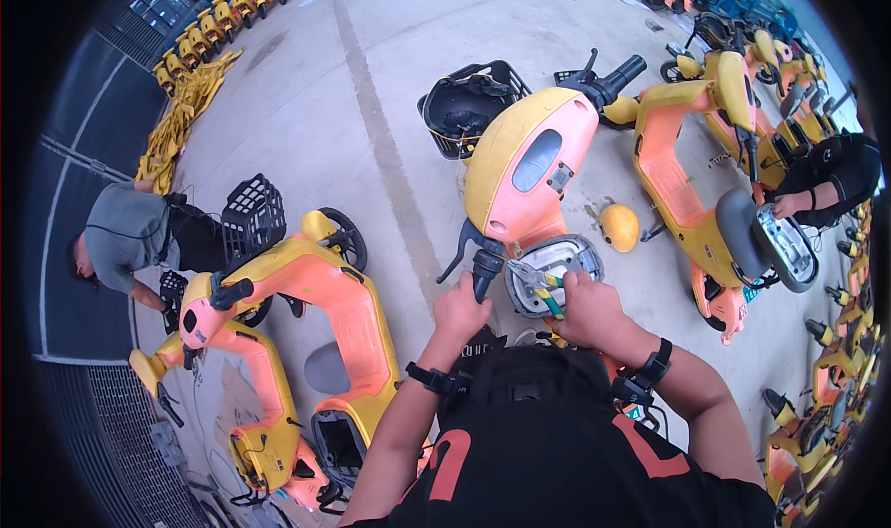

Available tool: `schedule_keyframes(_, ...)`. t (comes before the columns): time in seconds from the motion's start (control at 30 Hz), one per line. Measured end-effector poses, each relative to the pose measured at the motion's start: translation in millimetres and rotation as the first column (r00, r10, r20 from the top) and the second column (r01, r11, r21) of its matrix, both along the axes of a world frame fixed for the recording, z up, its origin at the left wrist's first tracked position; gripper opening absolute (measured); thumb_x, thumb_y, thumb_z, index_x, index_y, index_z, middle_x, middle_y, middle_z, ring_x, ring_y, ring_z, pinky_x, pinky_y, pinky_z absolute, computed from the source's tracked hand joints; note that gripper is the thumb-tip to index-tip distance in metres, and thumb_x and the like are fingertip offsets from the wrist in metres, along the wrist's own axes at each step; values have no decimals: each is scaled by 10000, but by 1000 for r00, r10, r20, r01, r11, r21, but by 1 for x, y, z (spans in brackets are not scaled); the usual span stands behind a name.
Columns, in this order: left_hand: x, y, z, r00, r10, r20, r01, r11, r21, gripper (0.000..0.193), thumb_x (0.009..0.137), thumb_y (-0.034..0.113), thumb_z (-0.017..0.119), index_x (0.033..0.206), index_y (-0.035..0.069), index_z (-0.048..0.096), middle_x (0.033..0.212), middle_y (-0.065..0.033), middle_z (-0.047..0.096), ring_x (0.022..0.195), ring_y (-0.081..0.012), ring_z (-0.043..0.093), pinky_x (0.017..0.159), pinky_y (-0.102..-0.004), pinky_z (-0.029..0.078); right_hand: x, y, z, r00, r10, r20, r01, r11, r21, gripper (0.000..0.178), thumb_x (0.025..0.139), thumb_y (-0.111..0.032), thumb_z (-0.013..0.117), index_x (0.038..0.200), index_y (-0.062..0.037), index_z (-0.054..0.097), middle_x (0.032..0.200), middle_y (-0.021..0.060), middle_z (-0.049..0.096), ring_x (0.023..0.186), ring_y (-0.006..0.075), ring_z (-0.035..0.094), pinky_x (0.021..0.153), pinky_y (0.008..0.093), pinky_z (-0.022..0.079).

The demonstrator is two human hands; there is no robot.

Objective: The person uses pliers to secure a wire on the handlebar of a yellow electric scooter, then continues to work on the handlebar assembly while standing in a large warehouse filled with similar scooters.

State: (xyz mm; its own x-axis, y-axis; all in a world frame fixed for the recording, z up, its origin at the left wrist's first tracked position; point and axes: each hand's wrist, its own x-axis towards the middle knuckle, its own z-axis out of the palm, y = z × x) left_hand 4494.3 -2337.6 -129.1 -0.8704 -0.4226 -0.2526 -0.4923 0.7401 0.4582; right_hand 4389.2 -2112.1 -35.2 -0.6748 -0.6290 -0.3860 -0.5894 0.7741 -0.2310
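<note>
A yellow and pink electric scooter (531, 161) stands right in front of me, its front basket (478, 101) holding something dark. My left hand (461, 310) is closed around the black handlebar grip (487, 270) on the near side, below its brake lever. In my right hand (591, 313) is a pair of pliers (534, 277) with green and yellow handles. The pliers' head points left, above the scooter's open, pale-lined compartment (585, 250). I cannot tell whether the jaws touch anything. The far handlebar grip (620, 78) points away to the upper right.
Another scooter (682, 171) stands at right, where a co-worker's hand (792, 203) touches its raised seat (742, 226). Two more stand at left, including a yellow-pink scooter (348, 315), beside a bending person (130, 236). A yellow helmet-like shell (619, 227) lies on the floor. Several scooters line the edges.
</note>
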Motion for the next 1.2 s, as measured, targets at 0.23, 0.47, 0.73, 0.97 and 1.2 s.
schedule_keyframes(0.23,-24,14,-11,961,232,-152,-253,958,-132,491,790,176,718,1219,71,506,1162,-193,644,850,-447,699,736,-564,562,-10,-12,-2,928,-80,363,89,996,-6,692,698,-383,800,1135,86,540,1076,304,675,998,451,686,887,466,562)
schedule_keyframes(0.47,-31,-68,3,988,10,-151,-67,923,-380,426,787,239,740,1133,75,554,938,-193,727,800,-421,717,720,-526,586,-9,-55,-29,666,-71,743,329,921,-207,692,708,-417,746,1116,121,595,1004,245,682,917,346,676,795,425,531)
schedule_keyframes(0.73,-51,-125,31,979,-177,-104,136,939,-316,353,778,232,730,1068,80,602,866,-214,725,839,-435,700,774,-530,566,22,-98,-2,391,-212,896,667,736,-117,729,723,-454,732,1186,88,578,1038,180,643,865,288,637,751,394,517)
schedule_keyframes(0.97,-47,-125,28,970,-185,-160,134,949,-285,312,778,208,725,1029,63,608,871,-202,726,852,-425,699,778,-530,563,35,-108,32,870,-312,381,347,938,-23,836,755,-503,757,1277,109,533,1169,273,694,1116,395,681,956,422,537)
schedule_keyframes(1.2,-44,-123,25,961,-194,-197,151,965,-216,299,781,166,718,1032,49,607,864,-194,718,849,-413,694,751,-521,552,41,-101,-4,99,-201,974,817,575,36,353,791,-329,697,1020,-81,595,804,5,525,599,139,472,548,299,406)
